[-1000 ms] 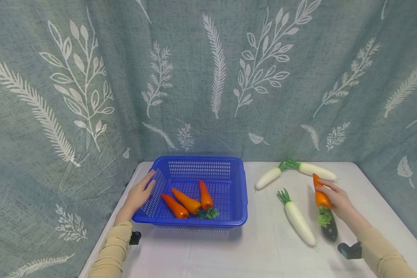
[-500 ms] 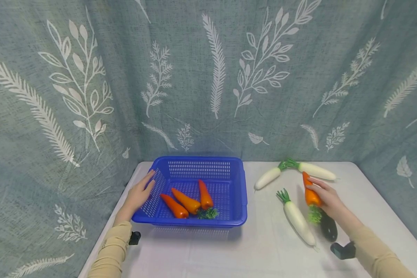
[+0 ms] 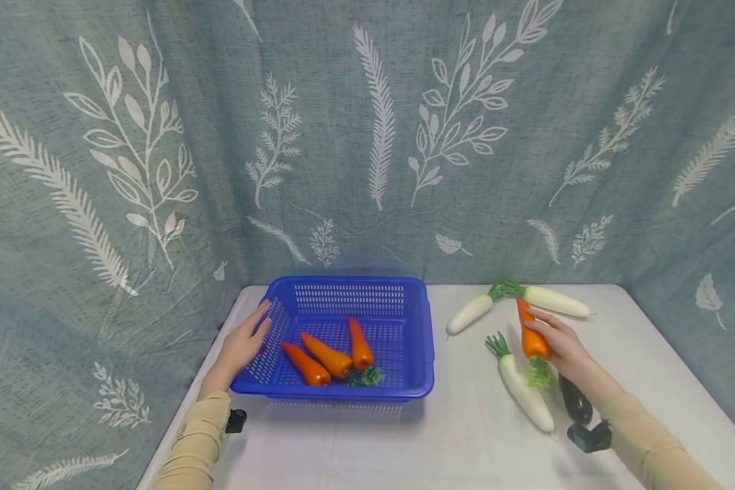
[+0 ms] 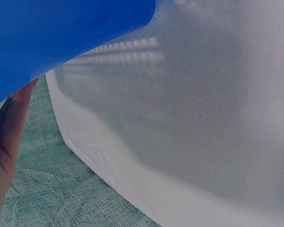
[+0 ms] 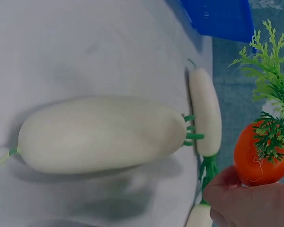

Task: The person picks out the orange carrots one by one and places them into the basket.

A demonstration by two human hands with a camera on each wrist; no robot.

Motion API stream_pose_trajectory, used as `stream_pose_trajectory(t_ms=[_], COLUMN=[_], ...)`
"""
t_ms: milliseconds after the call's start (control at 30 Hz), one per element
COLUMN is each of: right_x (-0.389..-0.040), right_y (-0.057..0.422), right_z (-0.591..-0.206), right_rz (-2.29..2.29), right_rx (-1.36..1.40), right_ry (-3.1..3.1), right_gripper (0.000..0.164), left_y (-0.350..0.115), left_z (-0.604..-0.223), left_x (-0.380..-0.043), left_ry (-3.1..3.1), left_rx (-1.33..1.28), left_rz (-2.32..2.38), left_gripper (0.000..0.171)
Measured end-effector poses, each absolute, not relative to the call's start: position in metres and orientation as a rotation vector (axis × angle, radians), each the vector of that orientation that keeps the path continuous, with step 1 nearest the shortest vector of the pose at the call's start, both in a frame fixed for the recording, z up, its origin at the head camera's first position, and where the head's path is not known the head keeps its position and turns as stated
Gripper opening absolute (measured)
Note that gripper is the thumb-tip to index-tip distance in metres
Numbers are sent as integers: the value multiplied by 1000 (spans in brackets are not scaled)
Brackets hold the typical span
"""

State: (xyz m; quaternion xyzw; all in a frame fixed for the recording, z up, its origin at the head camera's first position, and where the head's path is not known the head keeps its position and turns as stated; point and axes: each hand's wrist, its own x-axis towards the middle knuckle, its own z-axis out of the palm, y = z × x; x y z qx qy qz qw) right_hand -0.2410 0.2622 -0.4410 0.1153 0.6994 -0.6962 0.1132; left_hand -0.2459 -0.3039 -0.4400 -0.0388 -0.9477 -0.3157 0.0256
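Observation:
My right hand [image 3: 560, 344] grips an orange carrot [image 3: 534, 340] with a green leafy top, its pointed end toward the back. In the right wrist view the carrot's round top [image 5: 260, 158] shows above the fingers, raised over the table. A white radish [image 3: 525, 393] lies just left of that hand, and a dark eggplant [image 3: 576, 401] lies partly hidden under the forearm. My left hand [image 3: 243, 347] rests with extended fingers against the left side of a blue basket [image 3: 430, 340]. Inside the basket are three carrots, one of them [image 3: 361, 344] standing apart at the right.
Two more white radishes, a left one [image 3: 470, 313] and a right one [image 3: 557, 301], lie at the back of the white table [image 3: 367, 449], leaf ends together. A patterned green curtain [image 3: 343, 136] hangs behind and along both sides.
My right hand has moved left with the carrot, away from the eggplant and over toward the front radish. The left hand and the basket hold their place.

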Motion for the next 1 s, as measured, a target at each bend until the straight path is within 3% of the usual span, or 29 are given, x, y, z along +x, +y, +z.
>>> stream_pose_trajectory(t_ms=[167, 600, 1000], right_x=[-242, -242, -242], right_y=[253, 232, 211], right_z=[-439, -434, -430], right_rz=[-2065, -2058, -2073], right_rx=[276, 205, 146], right_ry=[2017, 1927, 1884], right_gripper=[27, 60, 54], left_y=[-304, -303, -302], left_z=[-440, -440, -438], left_x=[-246, -245, -243], left_ry=[-2919, -2915, -2913], left_rx=[-122, -125, -122], left_rz=[-974, -955, -957], left_gripper=[51, 51, 51])
